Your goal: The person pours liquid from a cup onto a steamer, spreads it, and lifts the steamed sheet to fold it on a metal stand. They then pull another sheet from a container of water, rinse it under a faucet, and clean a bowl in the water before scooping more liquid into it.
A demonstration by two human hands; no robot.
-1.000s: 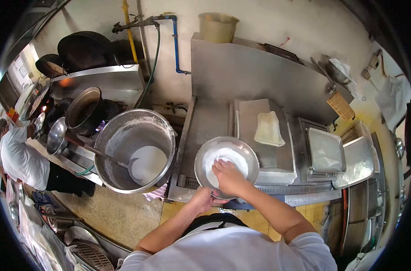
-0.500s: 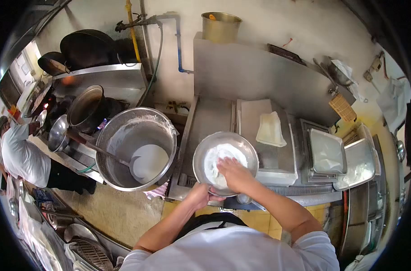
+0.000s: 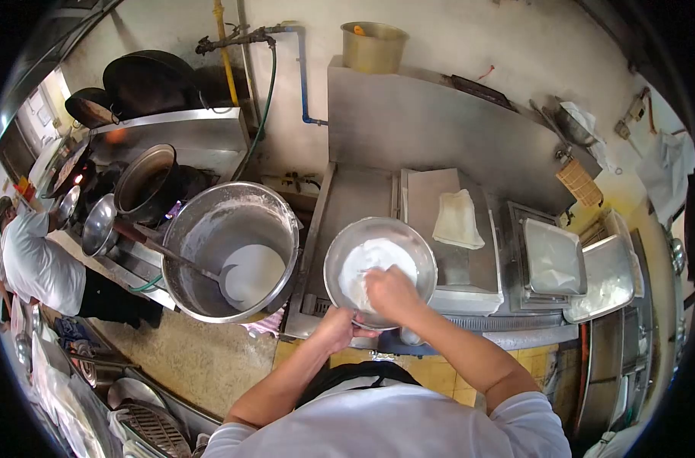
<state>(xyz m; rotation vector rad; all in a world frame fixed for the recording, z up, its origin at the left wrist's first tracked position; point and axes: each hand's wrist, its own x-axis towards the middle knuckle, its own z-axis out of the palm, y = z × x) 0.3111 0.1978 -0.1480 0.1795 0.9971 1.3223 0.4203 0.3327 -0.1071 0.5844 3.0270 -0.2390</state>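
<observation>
A steel mixing bowl [image 3: 337, 263] holds white powder [image 3: 376, 256] that looks like flour. My left hand [image 3: 340, 330] grips the bowl's near rim, with the thumb on the edge and the fingers partly under it. Inside the bowl, my right hand [image 3: 391, 292] is down at the powder's near right side, its fingers curled inward. Whatever those fingers close on is hidden from view. To the left stands a big steel pot [image 3: 199, 229] with white liquid [image 3: 250, 273] at the bottom. A long-handled ladle [image 3: 168, 250] leans inside it.
A folded pale cloth [image 3: 458, 219] lies on the steel counter [image 3: 431, 187] right of the bowl. Metal trays [image 3: 553, 258] sit further right. A brass-coloured pot [image 3: 374, 47] stands on the ledge behind. At far left, a co-worker [image 3: 38, 256] works beside a stove with a deep pot [image 3: 145, 179].
My right hand has gone from flat with fingers spread on the powder to curled in it. The bowl has shifted slightly up and left; my left hand keeps its grip on the rim.
</observation>
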